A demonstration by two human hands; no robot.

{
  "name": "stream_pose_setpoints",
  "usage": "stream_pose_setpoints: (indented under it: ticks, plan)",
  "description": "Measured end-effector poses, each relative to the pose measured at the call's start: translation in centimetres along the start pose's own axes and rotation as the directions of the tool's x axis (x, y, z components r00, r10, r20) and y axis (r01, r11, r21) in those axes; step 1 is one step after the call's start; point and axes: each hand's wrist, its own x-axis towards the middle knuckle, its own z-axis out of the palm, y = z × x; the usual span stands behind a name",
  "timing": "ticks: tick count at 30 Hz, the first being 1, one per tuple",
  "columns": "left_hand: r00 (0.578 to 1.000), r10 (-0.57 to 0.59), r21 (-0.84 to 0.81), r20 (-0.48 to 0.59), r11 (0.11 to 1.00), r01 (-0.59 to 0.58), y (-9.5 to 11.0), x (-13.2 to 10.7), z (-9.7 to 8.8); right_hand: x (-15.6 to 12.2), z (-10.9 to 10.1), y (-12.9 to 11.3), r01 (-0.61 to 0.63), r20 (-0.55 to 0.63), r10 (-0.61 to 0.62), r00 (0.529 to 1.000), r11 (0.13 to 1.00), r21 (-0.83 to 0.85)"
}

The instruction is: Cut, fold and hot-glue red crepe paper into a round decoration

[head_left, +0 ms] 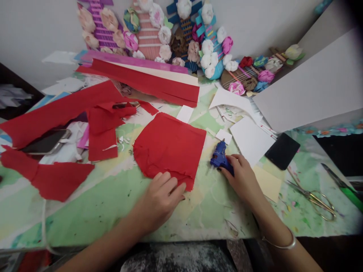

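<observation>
Your right hand [241,175] is closed around the handle of a blue glue gun [219,155], thumb on the near side, fingers over the far side; the nozzle points away from you. Your left hand [161,198] lies with curled fingers on the near edge of a red piece [172,145], which is creased along that edge; whether thumb and fingers pinch it, you cannot tell from this view. The red piece extends beyond your left fingers and lies left of the gun, apart from it.

Just beyond the gun's nozzle you have a small white card [224,136]; a larger white sheet [251,139] lies beyond your right hand. To the right of that hand are a pale yellow sheet [269,185], a black flat object [283,151] and gold-handled scissors [321,204]. Well left of your left hand lies a red scrap [61,179].
</observation>
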Motion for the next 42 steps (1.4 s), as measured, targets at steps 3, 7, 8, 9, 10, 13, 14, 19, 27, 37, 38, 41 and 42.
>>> stream_pose_setpoints:
  ticks: [3,7,8,9,10,13,14,19,27,37,38,41,42]
  plan:
    - [0.999,0.004,0.007,-0.038,1.000,-0.004,0.1,-0.6,0.5,0.2,-0.3,-0.4,-0.017,0.033,0.019,0.999,0.999,-0.048]
    - [0.997,0.021,0.010,-0.069,1.000,-0.021,0.2,-1.4,0.6,-0.7,-2.0,-0.5,-0.093,0.045,0.096,0.994,0.995,-0.047]
    - [0.996,0.026,0.011,-0.080,1.000,-0.025,0.2,-1.5,0.6,-1.1,-2.6,-0.5,-0.107,0.035,0.107,0.994,0.994,0.001]
    - [0.995,0.027,0.010,-0.091,1.000,-0.027,0.3,-1.6,0.7,-1.6,-3.1,-0.5,-0.116,0.026,0.115,0.993,0.991,0.069]
    - [0.994,0.028,0.007,-0.107,1.000,-0.027,0.4,-1.7,0.8,-2.0,-3.6,-0.6,-0.125,0.025,0.123,0.992,0.980,0.152]
    - [0.986,0.017,-0.003,-0.163,1.000,-0.017,0.7,-1.9,1.2,-3.3,-4.7,-1.1,-0.212,0.106,0.183,0.977,0.855,0.473]
    - [0.984,0.012,-0.007,-0.177,1.000,-0.014,0.8,-2.0,1.3,-3.6,-4.9,-1.5,-0.262,0.157,0.210,0.965,0.769,0.583]
    - [0.970,-0.111,-0.140,-0.216,0.987,0.082,1.0,-1.8,1.1,-3.8,-5.5,-3.9,-0.350,0.295,0.248,0.923,0.213,0.912]
    - [0.831,-0.556,-0.693,0.038,0.585,0.422,-1.0,1.4,-1.0,-4.6,-5.2,-5.8,-0.429,0.432,0.089,0.897,-0.057,0.902]
    - [0.915,-0.387,-0.520,-0.114,0.808,0.277,-2.2,0.7,-1.9,-4.6,-4.8,-5.6,-0.395,0.402,0.167,0.900,-0.076,0.916]
    - [0.941,-0.325,-0.501,-0.089,0.831,0.240,-1.9,0.6,-1.8,-4.5,-4.8,-5.5,-0.381,0.386,0.191,0.902,-0.064,0.922]
    - [0.995,-0.078,-0.453,0.062,0.886,0.097,-0.5,0.9,-1.2,-4.4,-4.6,-5.1,-0.344,0.341,0.231,0.911,-0.032,0.939]
    - [0.992,0.007,-0.426,0.124,0.904,0.047,0.1,1.1,-0.9,-4.5,-4.6,-5.0,-0.332,0.327,0.239,0.914,-0.021,0.943]
